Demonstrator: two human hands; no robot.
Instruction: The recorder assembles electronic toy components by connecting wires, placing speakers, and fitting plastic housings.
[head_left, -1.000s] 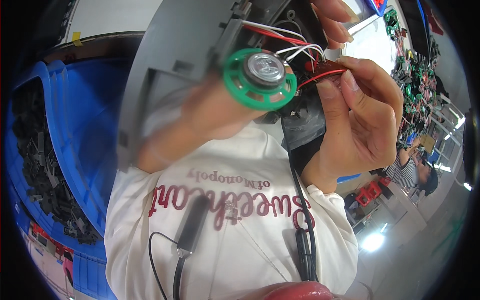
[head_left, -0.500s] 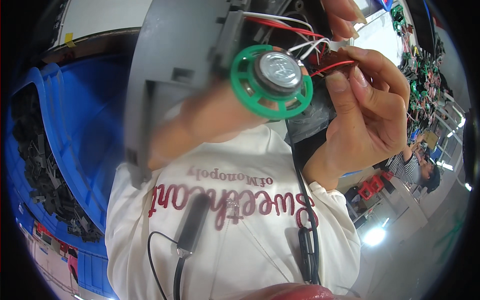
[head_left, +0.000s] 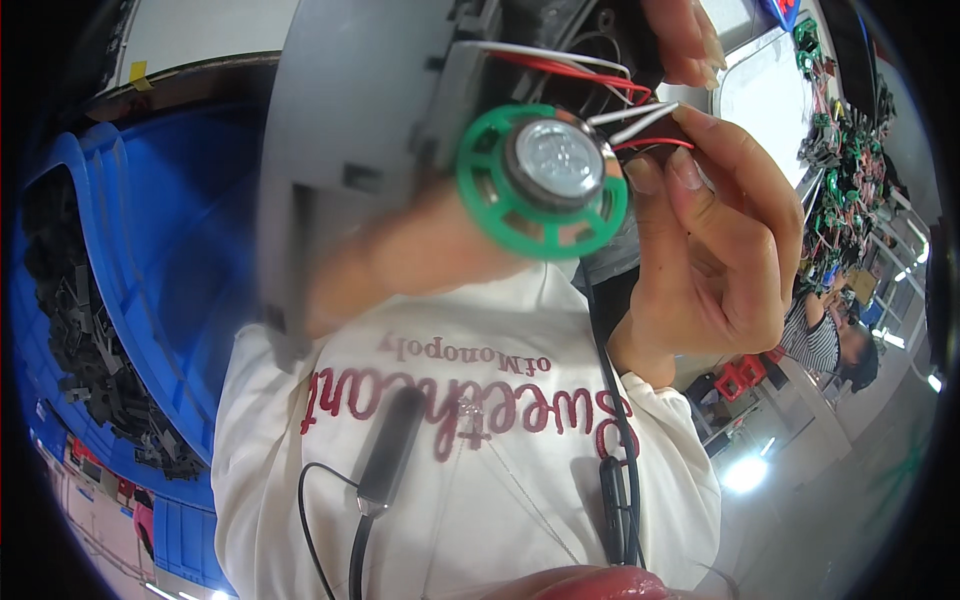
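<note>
A grey plastic housing [head_left: 350,120], its near edge blurred, is held up close in front of me. My left forearm passes behind it, and fingertips that appear to be my left hand's [head_left: 685,45] curl at its far right side; most of that hand is hidden. A round speaker [head_left: 545,180] with a green rim and silver magnet hangs in front of the housing. Red wires [head_left: 570,68] and white wires [head_left: 635,122] run between housing and speaker. Just right of the speaker, my right hand [head_left: 720,220] is closed, thumb and fingers pinching wire ends beside a small dark part.
At left stands a blue bin [head_left: 120,260] beside a heap of black plastic parts [head_left: 80,330]. Many wired green speakers [head_left: 850,190] lie along the right. Farther right, another person in a striped top [head_left: 810,335] sits near red containers [head_left: 740,378]. Cables hang over my white shirt [head_left: 470,360].
My right hand has moved a little left and its fingers have shifted on the wires. The speaker has dropped slightly, and the white wires are drawn straighter toward my right fingers.
</note>
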